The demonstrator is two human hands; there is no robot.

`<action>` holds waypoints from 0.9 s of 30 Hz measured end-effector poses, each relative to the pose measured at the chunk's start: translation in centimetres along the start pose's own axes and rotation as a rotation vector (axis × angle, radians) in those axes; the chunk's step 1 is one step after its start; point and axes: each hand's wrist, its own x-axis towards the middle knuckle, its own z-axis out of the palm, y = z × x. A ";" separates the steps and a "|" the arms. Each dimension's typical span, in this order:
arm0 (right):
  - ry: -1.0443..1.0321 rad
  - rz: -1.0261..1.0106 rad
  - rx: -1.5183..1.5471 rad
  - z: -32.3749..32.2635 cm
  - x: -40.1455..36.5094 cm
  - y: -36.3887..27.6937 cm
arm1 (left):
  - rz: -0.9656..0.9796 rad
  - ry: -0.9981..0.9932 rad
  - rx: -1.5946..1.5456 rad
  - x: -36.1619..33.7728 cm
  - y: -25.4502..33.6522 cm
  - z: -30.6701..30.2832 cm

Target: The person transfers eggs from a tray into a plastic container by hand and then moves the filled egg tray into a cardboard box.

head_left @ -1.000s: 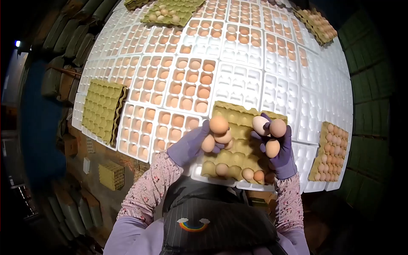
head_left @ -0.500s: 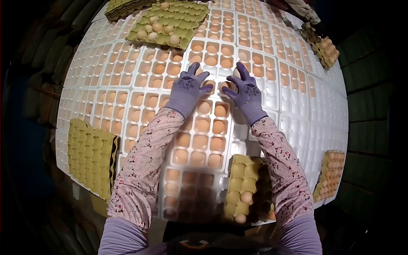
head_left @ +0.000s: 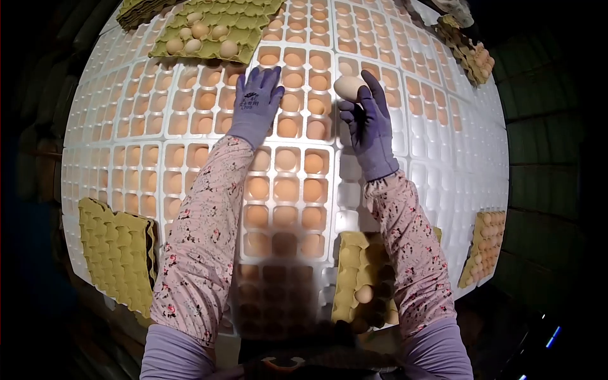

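Note:
A pale egg (head_left: 348,89) is pinched between the thumb and fingers of my right hand (head_left: 372,126), raised above the white foam trays. My left hand (head_left: 255,106), in a purple glove like the right one, lies with its fingers stretched out over the left edge of a foam egg tray (head_left: 304,79). Brown eggs fill that tray's visible cells; some cells are covered by the left hand. Nearer to me is another foam tray (head_left: 271,174) with brown eggs in its cells, its front rows in shadow.
Foam trays cover the whole table. A green pulp tray (head_left: 250,28) with several loose eggs lies at the back. More pulp trays sit at the front left (head_left: 117,250), front middle (head_left: 349,269) and right (head_left: 472,263). Bare foam cells (head_left: 437,196) spread to the right.
Both hands have come away from the middle tray's cells, where eggs now sit. My left hand moved left and opened out; my right hand rose with a pale egg. The view shifted slightly.

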 end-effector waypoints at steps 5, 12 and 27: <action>0.006 0.189 -0.304 -4.4 -9.7 -7.4 | 0.068 0.209 -0.075 -0.2 -0.2 0.1; -0.089 0.525 -0.822 -9.9 -24.9 -13.3 | -0.013 -0.086 -0.619 -14.5 12.5 -11.1; -0.297 -0.023 -1.410 -23.1 -36.2 -17.6 | 0.314 -0.440 -0.367 -35.2 38.4 -12.1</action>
